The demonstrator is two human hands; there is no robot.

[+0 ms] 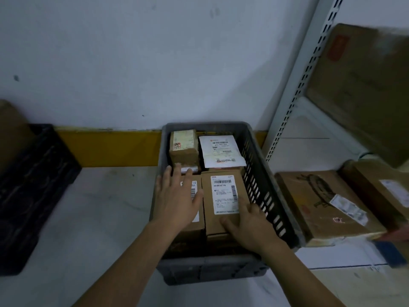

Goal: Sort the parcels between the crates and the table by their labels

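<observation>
Parcels are packed tight in the grey crate [261, 173], and that crowding is the main risk from here: the box with the big white label [223, 202] sits flush against its neighbour on the left [194, 227] and close to the slotted crate wall on the right, so fingers have little room to get down its sides, and a lift from the near edge alone could let it tip or slip back in. The left hand [177, 200] lies flat, fingers straight and spread, on top of the left box, covering most of that box's label; read that way, the label could be misjudged and the box sent to the wrong place. The right hand [247, 224] rests on the near right corner of the labelled box with fingers loosely bent over its top and edge; it does not look like a firm grip yet. Behind these two sit a small taped box [183, 145] and a flat white-labelled packet [221, 151], with another small parcel [188, 169] wedged between rows, which might shift if the front boxes are dragged rather than lifted. Light is dim, so small print is hard to read. Just right of the crate a large flat carton [327, 204] lies on a low shelf [309, 147], close enough to catch an elbow. A black crate [33, 185] stands well apart on the left, across bare pale floor [99, 207].
</observation>
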